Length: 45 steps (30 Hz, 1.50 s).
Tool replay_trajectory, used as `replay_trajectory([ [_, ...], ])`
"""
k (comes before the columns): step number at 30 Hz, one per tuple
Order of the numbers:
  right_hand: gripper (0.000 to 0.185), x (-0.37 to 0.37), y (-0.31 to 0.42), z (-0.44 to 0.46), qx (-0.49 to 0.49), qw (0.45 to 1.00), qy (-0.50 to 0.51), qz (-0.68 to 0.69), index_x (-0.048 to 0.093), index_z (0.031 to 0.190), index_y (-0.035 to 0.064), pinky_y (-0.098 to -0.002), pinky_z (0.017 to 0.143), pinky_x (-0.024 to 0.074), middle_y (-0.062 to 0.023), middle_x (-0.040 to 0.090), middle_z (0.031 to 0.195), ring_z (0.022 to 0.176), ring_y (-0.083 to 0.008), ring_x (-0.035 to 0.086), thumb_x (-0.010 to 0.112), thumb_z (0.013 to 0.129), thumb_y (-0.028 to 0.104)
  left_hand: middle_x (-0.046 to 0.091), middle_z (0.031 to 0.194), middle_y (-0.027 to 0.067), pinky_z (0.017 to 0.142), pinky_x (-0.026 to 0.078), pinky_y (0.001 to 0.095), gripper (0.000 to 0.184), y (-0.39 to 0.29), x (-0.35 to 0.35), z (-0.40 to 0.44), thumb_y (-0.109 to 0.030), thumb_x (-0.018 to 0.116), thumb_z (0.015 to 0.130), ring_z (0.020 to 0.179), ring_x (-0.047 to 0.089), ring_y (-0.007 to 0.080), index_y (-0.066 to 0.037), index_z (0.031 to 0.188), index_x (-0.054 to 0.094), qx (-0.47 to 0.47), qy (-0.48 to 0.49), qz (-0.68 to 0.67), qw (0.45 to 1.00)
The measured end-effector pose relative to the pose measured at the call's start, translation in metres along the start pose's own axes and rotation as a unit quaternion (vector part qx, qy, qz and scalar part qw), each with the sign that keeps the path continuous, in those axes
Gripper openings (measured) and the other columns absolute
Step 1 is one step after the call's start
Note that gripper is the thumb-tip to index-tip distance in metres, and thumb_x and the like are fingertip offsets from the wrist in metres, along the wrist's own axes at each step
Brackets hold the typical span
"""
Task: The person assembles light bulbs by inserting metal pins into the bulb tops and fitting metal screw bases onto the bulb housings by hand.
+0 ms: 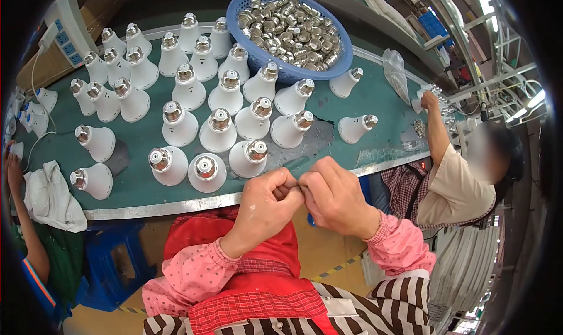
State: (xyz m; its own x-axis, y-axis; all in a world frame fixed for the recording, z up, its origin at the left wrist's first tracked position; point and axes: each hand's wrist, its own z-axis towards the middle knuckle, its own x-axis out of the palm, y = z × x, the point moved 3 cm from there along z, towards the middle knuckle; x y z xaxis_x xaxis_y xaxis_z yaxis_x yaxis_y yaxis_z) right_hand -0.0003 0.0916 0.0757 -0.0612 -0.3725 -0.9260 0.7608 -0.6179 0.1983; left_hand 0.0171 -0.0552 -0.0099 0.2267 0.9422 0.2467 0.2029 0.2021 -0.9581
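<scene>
My L hand (267, 201) & R hand (340, 197) pinch narrow, contents unclear; knuckle bump cld topple white flared metal-capped bulb (241, 162), 10 o'clock.

This is a factory assembly floor making LED light bulbs. Beyond the meeting fingertips of the left hand (267, 205) and right hand (341, 197), a long green-topped workbench (138, 188) carries many white bulb housings (220, 134) with metal screw caps; farther out, a blue plastic basket (233, 27) is heaped with loose screw caps (293, 33). Right of the grip, a co-worker (460, 188) works at the same bench; far left, another person's arm (26, 217) reaches its edge. Below and left of the grip, a blue plastic stool (120, 264) stands on yellow floor (105, 323). Upper right are metal framework and tube lights (536, 98).
</scene>
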Motion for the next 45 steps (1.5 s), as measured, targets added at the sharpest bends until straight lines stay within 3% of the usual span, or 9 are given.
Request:
replay_trajectory([
  [2, 0.022, -0.007, 0.004, 0.005, 0.000, 0.999, 0.035, -0.020, 0.061, 0.097, 0.0002, -0.0407, 0.063, 0.0501, -0.0134, 0.056, 0.085, 0.075, -0.0323, 0.061, 0.075, 0.080, -0.005, 0.066, 0.083, -0.0013, 0.061, 0.045, 0.0216, 0.005, -0.006, 0.001, -0.003, -0.002, 0.066, 0.095, 0.073, 0.057, 0.0017, 0.000, 0.091, 0.066, 0.003, 0.001, -0.032, 0.999],
  [9, 0.009, 0.001, -0.010, 0.001, 0.198, 0.922, -0.003, 0.332, 0.066, 0.093, -0.0004, -0.0322, 0.061, 0.0489, -0.0081, 0.060, 0.084, 0.069, -0.0160, 0.060, 0.073, 0.089, -0.005, 0.070, 0.086, 0.0036, 0.064, 0.049, 0.0229, 0.006, -0.007, -0.013, -0.002, -0.004, 0.066, 0.097, 0.072, 0.060, 0.0062, 0.000, 0.092, 0.068, -0.046, 0.056, -0.181, 0.981],
  [16, 0.020, -0.003, 0.000, 0.012, 0.004, 0.995, 0.010, 0.098, 0.059, 0.093, 0.0008, -0.0372, 0.061, 0.0504, -0.0100, 0.054, 0.085, 0.072, -0.0272, 0.059, 0.071, 0.079, -0.008, 0.069, 0.085, 0.0024, 0.062, 0.048, 0.0226, 0.006, -0.007, -0.014, -0.003, -0.005, 0.066, 0.096, 0.071, 0.059, 0.0055, -0.001, 0.092, 0.067, -0.043, 0.043, -0.148, 0.987],
  [21, 0.023, -0.013, 0.012, 0.018, -0.118, 0.990, 0.073, -0.032, 0.057, 0.091, 0.0024, -0.0418, 0.061, 0.0516, -0.0122, 0.052, 0.088, 0.079, -0.0303, 0.059, 0.074, 0.076, -0.002, 0.068, 0.082, 0.0001, 0.055, 0.044, 0.0214, 0.007, -0.006, -0.015, -0.009, -0.006, 0.066, 0.096, 0.068, 0.057, 0.0031, -0.001, 0.091, 0.068, 0.007, 0.019, -0.061, 0.998],
  [28, 0.016, -0.002, 0.002, 0.017, 0.081, 0.973, -0.016, 0.217, 0.059, 0.093, 0.0011, -0.0350, 0.060, 0.0485, -0.0097, 0.056, 0.086, 0.069, -0.0219, 0.058, 0.069, 0.084, -0.007, 0.071, 0.088, 0.0041, 0.060, 0.050, 0.0249, 0.009, -0.014, -0.022, -0.012, -0.007, 0.067, 0.099, 0.073, 0.061, 0.0053, 0.002, 0.101, 0.068, -0.050, 0.063, -0.217, 0.973],
  [32, 0.014, -0.007, -0.006, 0.030, 0.118, 0.966, -0.047, 0.226, 0.060, 0.094, 0.0006, -0.0333, 0.060, 0.0470, -0.0090, 0.057, 0.085, 0.068, -0.0185, 0.058, 0.068, 0.086, -0.008, 0.070, 0.094, 0.0096, 0.068, 0.054, 0.0305, 0.017, -0.041, -0.020, -0.023, 0.002, 0.071, 0.093, 0.075, 0.065, 0.0153, 0.004, 0.109, 0.068, 0.132, -0.111, 0.036, 0.984],
  [35, 0.015, -0.013, -0.016, 0.060, 0.084, 0.976, -0.106, 0.170, 0.060, 0.095, 0.0002, -0.0365, 0.060, 0.0480, -0.0105, 0.058, 0.085, 0.066, -0.0240, 0.058, 0.068, 0.084, -0.008, 0.065, 0.110, 0.0175, 0.077, 0.056, 0.0375, 0.043, -0.067, -0.025, -0.028, 0.008, 0.073, 0.086, 0.091, 0.067, 0.0322, 0.003, 0.128, 0.066, 0.352, -0.219, 0.256, 0.873],
  [38, 0.017, -0.001, -0.035, 0.090, 0.024, 0.985, -0.139, 0.099, 0.060, 0.095, 0.0008, -0.0408, 0.064, 0.0491, -0.0128, 0.057, 0.087, 0.072, -0.0308, 0.060, 0.069, 0.083, -0.006, 0.062, 0.122, 0.0209, 0.086, 0.055, 0.0424, 0.056, -0.081, -0.029, -0.008, 0.009, 0.072, 0.085, 0.106, 0.064, 0.0349, 0.004, 0.139, 0.061, 0.397, -0.281, 0.339, 0.805],
  [45, 0.019, 0.014, -0.048, 0.112, -0.047, 0.995, -0.089, -0.022, 0.058, 0.096, 0.0025, -0.0456, 0.067, 0.0509, -0.0141, 0.055, 0.092, 0.085, -0.0350, 0.062, 0.072, 0.084, 0.002, 0.054, 0.137, 0.0281, 0.099, 0.052, 0.0471, 0.069, -0.066, -0.029, 0.021, 0.007, 0.062, 0.092, 0.121, 0.061, 0.0429, 0.009, 0.156, 0.038, 0.307, -0.230, 0.261, 0.886],
])
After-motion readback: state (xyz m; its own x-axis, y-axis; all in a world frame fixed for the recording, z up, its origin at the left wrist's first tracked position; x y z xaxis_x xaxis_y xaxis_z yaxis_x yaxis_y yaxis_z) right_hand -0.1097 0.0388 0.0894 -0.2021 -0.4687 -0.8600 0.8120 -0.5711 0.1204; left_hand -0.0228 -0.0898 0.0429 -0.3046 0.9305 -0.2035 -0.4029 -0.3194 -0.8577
